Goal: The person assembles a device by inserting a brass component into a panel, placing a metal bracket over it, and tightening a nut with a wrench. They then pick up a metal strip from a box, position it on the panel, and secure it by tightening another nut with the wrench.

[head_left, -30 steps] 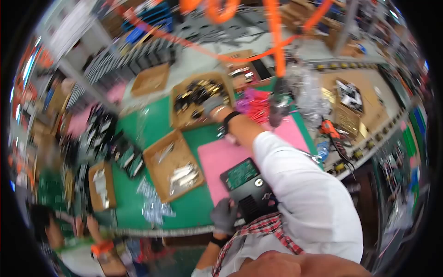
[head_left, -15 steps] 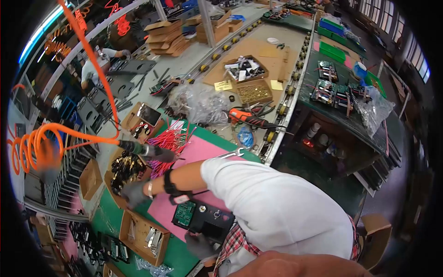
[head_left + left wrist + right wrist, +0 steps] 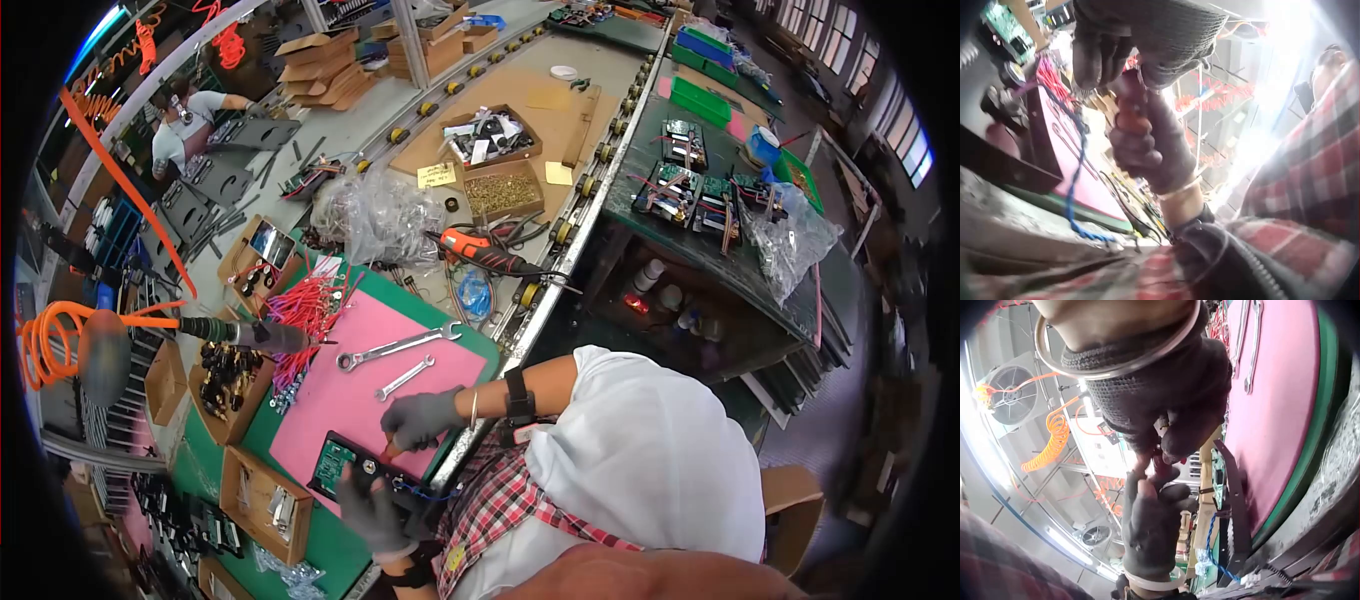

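Both hands wear grey gloves and meet close over a black case (image 3: 1239, 509) that carries a green circuit board (image 3: 333, 464). My right hand (image 3: 418, 418) pinches a small dark red part (image 3: 1160, 464), with a bare fingertip showing beside it. From the near side my left hand (image 3: 372, 515) comes up with bent fingers, and in the right wrist view its fingertips are around the lower end of that part. The fingers hide most of the part. A twisted blue wire (image 3: 1074, 197) runs from the case.
Two wrenches (image 3: 400, 345) lie on the pink mat (image 3: 320, 410). Cardboard boxes hold black-and-gold parts (image 3: 232, 378) and metal strips (image 3: 282, 508). Red wires (image 3: 305, 305) lie beyond the mat, under a hanging air screwdriver (image 3: 240, 333). An orange power tool (image 3: 480, 250) rests by the rollers.
My right hand has left the box of black-and-gold parts and come back over the case. The left hand has risen from the case's edge to meet it. The head view has swung right.
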`<state>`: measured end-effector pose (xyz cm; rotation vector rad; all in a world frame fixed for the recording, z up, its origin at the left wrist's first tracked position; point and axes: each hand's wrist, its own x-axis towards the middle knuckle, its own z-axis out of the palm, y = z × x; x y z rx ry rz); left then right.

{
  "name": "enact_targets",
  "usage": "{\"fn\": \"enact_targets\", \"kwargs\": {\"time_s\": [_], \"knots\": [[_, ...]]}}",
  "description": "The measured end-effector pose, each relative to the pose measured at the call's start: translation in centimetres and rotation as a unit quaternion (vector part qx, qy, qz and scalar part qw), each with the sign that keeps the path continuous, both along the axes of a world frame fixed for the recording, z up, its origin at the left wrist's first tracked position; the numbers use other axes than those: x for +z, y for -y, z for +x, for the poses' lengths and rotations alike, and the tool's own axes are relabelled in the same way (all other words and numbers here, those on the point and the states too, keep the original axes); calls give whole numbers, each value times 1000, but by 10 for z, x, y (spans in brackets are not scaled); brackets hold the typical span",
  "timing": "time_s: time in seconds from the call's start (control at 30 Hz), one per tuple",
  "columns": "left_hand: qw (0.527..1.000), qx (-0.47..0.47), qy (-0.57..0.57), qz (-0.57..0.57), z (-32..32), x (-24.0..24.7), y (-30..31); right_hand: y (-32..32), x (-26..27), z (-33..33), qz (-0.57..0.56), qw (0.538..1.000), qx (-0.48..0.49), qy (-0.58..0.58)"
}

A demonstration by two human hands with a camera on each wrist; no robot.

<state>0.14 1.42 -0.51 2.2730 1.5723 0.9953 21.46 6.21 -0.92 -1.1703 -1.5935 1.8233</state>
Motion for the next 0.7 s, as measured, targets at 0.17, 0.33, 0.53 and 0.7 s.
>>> {"fn": "enact_targets", "kwargs": {"time_s": [0.17, 0.33, 0.53, 0.7], "knots": [[976, -66, 146, -146, 31, -12, -16, -3, 10, -1, -2, 1000, 8, 1], [927, 13, 322, -193, 44, -13, -31, -12, -9, -14, 230, 964, -133, 31], [767, 52, 531, -356, 20, -15, -32, -31, -36, 33, 452, 808, -106, 363], [750, 7, 479, -456, 28, -19, -36, -45, -57, 42, 402, 805, -19, 437]]}}
